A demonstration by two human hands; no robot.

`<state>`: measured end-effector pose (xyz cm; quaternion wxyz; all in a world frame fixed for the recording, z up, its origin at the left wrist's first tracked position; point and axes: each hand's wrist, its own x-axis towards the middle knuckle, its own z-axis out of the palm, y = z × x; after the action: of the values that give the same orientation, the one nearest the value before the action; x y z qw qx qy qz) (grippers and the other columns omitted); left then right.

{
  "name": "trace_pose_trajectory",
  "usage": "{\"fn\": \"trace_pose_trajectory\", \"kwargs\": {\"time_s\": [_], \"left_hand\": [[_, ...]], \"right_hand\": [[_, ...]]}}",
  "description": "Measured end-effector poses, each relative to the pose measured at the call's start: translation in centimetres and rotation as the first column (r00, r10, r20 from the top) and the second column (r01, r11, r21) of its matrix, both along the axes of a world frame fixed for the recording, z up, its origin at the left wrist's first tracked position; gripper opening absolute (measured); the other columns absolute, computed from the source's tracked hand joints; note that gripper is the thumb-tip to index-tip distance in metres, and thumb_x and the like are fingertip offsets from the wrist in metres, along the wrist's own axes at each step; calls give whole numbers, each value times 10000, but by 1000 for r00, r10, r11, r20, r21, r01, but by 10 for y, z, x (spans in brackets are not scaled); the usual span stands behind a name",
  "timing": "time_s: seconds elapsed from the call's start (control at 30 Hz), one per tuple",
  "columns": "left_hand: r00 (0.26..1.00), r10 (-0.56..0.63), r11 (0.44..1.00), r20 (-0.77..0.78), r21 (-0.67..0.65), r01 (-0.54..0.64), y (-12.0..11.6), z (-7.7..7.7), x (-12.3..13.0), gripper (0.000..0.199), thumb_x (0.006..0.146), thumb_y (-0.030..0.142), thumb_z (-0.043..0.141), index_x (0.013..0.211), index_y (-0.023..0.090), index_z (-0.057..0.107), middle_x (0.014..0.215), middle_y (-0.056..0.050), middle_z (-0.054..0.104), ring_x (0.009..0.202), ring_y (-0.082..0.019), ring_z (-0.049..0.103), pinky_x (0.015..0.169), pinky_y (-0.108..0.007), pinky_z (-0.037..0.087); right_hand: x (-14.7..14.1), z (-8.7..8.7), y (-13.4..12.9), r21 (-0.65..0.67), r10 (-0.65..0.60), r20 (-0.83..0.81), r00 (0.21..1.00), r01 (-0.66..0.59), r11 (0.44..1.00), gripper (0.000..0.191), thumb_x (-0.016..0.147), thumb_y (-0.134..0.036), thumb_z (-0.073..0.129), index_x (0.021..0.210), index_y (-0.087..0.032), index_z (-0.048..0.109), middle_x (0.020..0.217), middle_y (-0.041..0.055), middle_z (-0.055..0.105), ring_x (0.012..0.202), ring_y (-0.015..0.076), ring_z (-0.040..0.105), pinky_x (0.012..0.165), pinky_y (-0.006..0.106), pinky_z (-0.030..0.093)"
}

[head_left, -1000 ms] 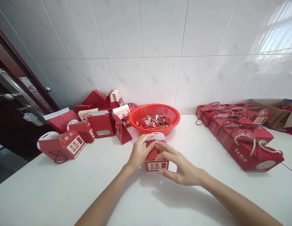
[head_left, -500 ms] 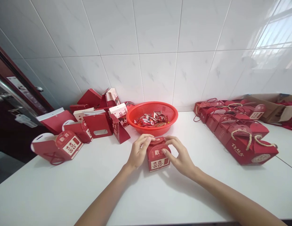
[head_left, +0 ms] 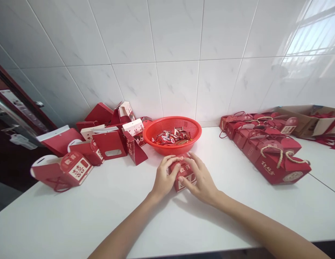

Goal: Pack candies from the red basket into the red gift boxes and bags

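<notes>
A small red gift box (head_left: 180, 186) with cream and white printing stands on the white table in front of me. My left hand (head_left: 164, 177) grips its left side and top flap, thumb bent over the front edge. From the right, my right hand (head_left: 200, 180) holds the same box, fingers across the top flaps and thumb against the printed front. Both hands hide much of the lid. Just behind the box is a red plastic basket (head_left: 153, 146) holding wrapped candies (head_left: 171, 137).
To the left are several red boxes, some with raised flaps, the nearest a printed box (head_left: 75, 167). A row of red boxes with cord handles (head_left: 272, 167) runs along the right. Behind them is a cardboard carton (head_left: 299, 124). A tiled wall (head_left: 178, 82) closes the back.
Both hands have closed inward over the top of the box, and its upper flaps have come down flatter. My right thumb has moved lower on the front. The view has shifted slightly.
</notes>
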<state>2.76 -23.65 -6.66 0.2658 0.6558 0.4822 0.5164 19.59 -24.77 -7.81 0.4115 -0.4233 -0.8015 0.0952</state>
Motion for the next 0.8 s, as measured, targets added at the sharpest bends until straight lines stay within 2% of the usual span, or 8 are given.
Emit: {"fn": "trace_pose_trajectory", "kwargs": {"time_s": [0.13, 0.33, 0.47, 0.57, 0.67, 0.8], "left_hand": [[1000, -4, 1000, 14, -1, 4, -2, -1, 2, 287, 957, 333, 502, 1093, 203, 719, 1217, -99, 636, 1211, -236, 592, 1053, -367, 476], [996, -81, 996, 36, -43, 83, -5, -1, 1, 380, 990, 381, 427, 1155, 205, 721, 1313, -102, 600, 1270, -255, 556, 1088, -387, 456], [990, -143, 988, -9, -58, 142, -6, -1, 1, 484, 1023, 415, 318, 1250, 218, 697, 1403, -96, 537, 1352, -260, 478, 1156, -408, 382], [984, -168, 985, -51, -51, 165, -7, -1, 1, 504, 1023, 445, 312, 1313, 225, 661, 1442, -96, 499, 1362, -270, 464, 1167, -427, 366], [972, -209, 978, -106, -14, 209, -10, -2, 1, 514, 1025, 458, 299, 1359, 241, 625, 1467, -91, 476, 1381, -278, 442, 1174, -447, 356], [956, -256, 962, -142, 57, 266, -13, -5, -1, 503, 1032, 451, 303, 1427, 256, 545, 1510, -99, 443, 1381, -285, 446, 1156, -478, 375]], "right_hand": [[-6, 3, -7, -3, -39, 142, 989, 40, 999, 586, 895, -557, 592, 1340, -180, 533, 1529, 230, 380, 1397, 368, 417, 1083, 537, 421], [-8, 14, -8, -105, -103, 148, 984, 119, 987, 641, 795, -615, 673, 1269, -198, 557, 1485, 219, 422, 1395, 379, 394, 1067, 545, 402], [-4, 28, -11, -172, -149, 191, 970, 182, 968, 573, 801, -522, 693, 1275, -227, 567, 1414, 191, 470, 1341, 383, 425, 1033, 548, 407], [3, 38, -11, -274, -128, 170, 977, 171, 946, 516, 786, -400, 708, 1269, -268, 580, 1228, 128, 562, 1129, 315, 561, 918, 469, 480], [13, 42, -11, -343, -101, 114, 988, 135, 930, 507, 755, -326, 714, 1245, -267, 600, 1118, 89, 577, 980, 258, 604, 841, 409, 505], [40, 48, -19, -251, -140, 47, 989, 148, 957, 520, 718, -297, 729, 1223, -250, 613, 1183, 102, 577, 990, 260, 618, 867, 416, 515]]}}
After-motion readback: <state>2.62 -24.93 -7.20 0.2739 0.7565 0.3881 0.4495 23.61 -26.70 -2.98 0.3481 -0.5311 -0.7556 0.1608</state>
